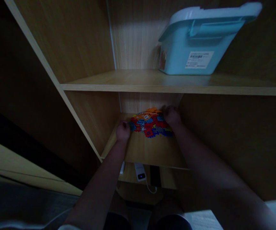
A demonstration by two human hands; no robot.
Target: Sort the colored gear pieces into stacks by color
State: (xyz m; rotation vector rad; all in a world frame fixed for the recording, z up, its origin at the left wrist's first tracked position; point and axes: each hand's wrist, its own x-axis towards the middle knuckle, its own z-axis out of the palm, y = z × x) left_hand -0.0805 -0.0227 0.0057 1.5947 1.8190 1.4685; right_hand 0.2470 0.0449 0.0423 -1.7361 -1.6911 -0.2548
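Head view: a pile of plastic pieces (149, 123), mostly red with blue and orange, lies on the middle shelf (142, 147), nearer its back edge than its front edge. The orange pieces lie at the rear of the pile, and dark blue ones make up the part closest to the front edge. The left hand (123, 130) is at the pile's left end, close to the shelf's left edge, its fingers curled in beside a teal piece; I cannot tell whether it pinches that piece. The right hand (172, 115) is at the pile's right rear, towards the back right corner, its fingers bent; what they hold, if anything, is too dark to tell.

On the upper shelf (128, 78), a light blue tub (183, 44) with a white label (199, 60) stands right of the middle, near the front edge. On the bottom shelf (129, 172), a white device (139, 168) with a cable (150, 191) lies just left of a black slab (155, 175).
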